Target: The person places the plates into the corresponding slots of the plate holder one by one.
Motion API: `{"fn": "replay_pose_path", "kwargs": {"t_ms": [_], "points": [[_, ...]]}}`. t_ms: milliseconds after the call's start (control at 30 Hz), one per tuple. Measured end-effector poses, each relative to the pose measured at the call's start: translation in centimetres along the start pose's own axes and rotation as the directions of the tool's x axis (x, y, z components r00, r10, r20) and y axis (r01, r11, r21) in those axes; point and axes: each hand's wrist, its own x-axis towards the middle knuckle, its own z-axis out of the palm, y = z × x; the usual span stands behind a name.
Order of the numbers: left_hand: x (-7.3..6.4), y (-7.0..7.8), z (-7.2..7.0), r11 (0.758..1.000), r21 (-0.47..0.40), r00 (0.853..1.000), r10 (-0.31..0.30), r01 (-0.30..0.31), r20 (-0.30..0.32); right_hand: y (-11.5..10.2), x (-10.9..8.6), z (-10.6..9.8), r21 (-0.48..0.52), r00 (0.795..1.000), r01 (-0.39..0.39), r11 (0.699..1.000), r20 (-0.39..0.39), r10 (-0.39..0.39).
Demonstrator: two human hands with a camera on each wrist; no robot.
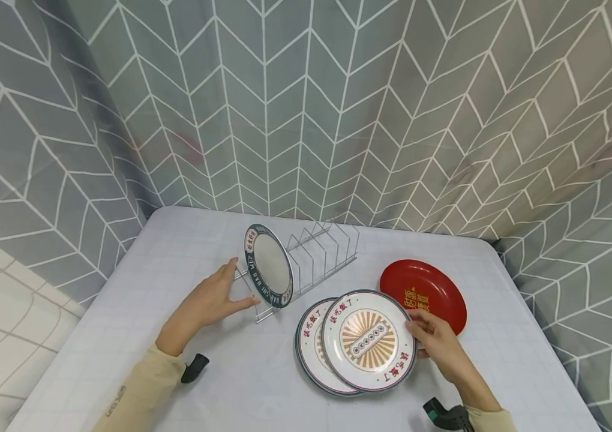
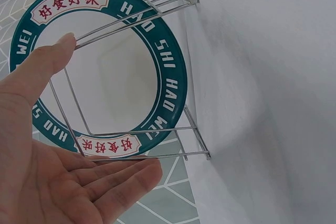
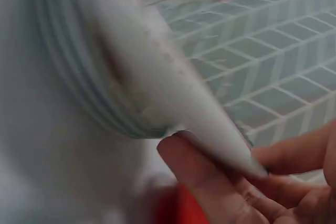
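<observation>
Pinched in the right hand's grip [image 1: 438,345], a white plate [image 1: 369,340] with a gold sunburst overlaps a stack of plates [image 1: 310,345] at the lower centre of the frame; the right wrist view, partly blurred, shows its held edge clear of the stacked rims. Left of centre, the left hand's grip [image 1: 211,303] is released, thumb and fingers spread about the near end of a wire rack [image 1: 325,278]. Upright in that end stands a green-rimmed plate [image 1: 269,270]. Right of centre, a red dish [image 1: 422,288] with gold characters lies on the white-covered counter [image 1: 241,378], just beyond the right hand.
</observation>
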Motion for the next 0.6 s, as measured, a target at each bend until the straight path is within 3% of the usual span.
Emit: {"fn": "replay_pose_path", "kwargs": {"t_ms": [200, 333, 600], "points": [[0.1, -0.1, 0.0, 1.0, -0.001, 1.0, -0.009, 0.009, 0.013, -1.6, -0.4, -2.0, 0.022, 0.994, 0.082, 0.996, -0.077, -0.08], [0.2, -0.1, 0.0, 1.0, -0.002, 1.0, -0.003, 0.003, 0.009, -2.4, -0.5, -1.8, 0.017, 0.981, 0.146, 0.989, -0.129, -0.143], [0.3, 0.0, 0.0, 1.0, -0.002, 1.0, -0.002, 0.002, 0.017, -4.4, -0.1, -1.4, 0.072, 0.962, 0.202, 0.977, -0.203, -0.184]]}}
